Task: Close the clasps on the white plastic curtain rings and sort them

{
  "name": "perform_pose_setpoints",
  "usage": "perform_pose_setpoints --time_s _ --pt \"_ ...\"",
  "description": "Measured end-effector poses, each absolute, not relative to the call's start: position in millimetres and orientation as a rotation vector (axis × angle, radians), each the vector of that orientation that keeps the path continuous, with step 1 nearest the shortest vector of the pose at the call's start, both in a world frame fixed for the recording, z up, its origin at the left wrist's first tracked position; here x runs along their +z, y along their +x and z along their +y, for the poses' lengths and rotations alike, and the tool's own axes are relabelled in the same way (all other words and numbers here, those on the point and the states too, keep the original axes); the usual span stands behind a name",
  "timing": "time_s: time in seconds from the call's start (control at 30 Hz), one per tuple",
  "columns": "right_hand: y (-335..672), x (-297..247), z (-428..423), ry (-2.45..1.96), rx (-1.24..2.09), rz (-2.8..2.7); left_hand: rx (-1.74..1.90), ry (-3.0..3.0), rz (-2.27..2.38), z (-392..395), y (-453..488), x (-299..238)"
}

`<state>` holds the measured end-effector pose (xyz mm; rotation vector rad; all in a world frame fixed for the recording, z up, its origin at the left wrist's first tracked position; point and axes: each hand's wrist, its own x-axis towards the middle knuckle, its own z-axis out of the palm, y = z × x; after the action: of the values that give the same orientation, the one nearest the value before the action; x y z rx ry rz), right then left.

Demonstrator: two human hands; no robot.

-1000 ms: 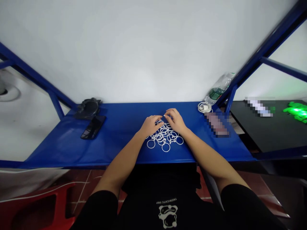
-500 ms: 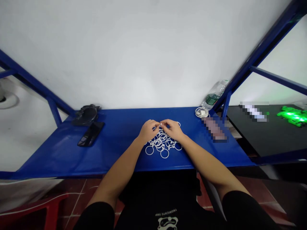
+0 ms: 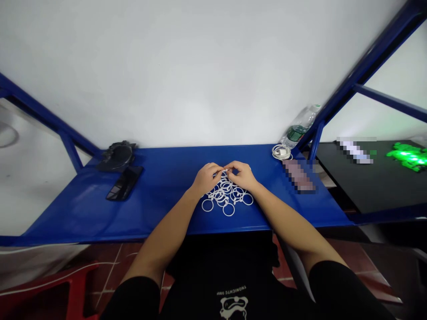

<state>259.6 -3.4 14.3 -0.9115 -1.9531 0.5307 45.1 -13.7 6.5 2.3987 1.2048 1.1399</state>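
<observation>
A loose pile of white plastic rings [image 3: 228, 210], which look like curtain rings with small eyelets, lies on the blue tabletop [image 3: 167, 195]. At the pile's far side, my left hand [image 3: 206, 178] and my right hand [image 3: 244, 176] meet fingertip to fingertip. Pinched between the fingers of both is a small white ring piece [image 3: 226, 170], mostly hidden by the fingers. Several rings lie under and between my wrists, some overlapping, others flat and separate near me.
To the left are a black phone [image 3: 125, 183] and a dark round object [image 3: 118, 155]. On the right stand a plastic bottle [image 3: 296, 131], a coiled white cable [image 3: 282, 152] and a blurred-out flat item [image 3: 298, 175]. Blue frame bars [image 3: 71, 149] rise at both ends.
The whole view has shifted slightly. Both hands stay together over the pile, with a small change in how the fingers pinch the white piece. The pile looks the same.
</observation>
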Motion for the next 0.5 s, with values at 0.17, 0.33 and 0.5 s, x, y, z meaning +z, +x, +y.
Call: perform_pose_setpoints --time_s 0.17,0.33,0.5 --pt "261 13 0 -0.931 0.624 -1.912 1.108 2.392 1.217 -14 45 7" --pt "262 10 4 -0.992 0.756 -1.810 1.155 2.358 1.139 -17 49 6" --pt "263 11 6 -0.990 0.728 -1.848 1.102 2.384 1.111 -22 56 10"
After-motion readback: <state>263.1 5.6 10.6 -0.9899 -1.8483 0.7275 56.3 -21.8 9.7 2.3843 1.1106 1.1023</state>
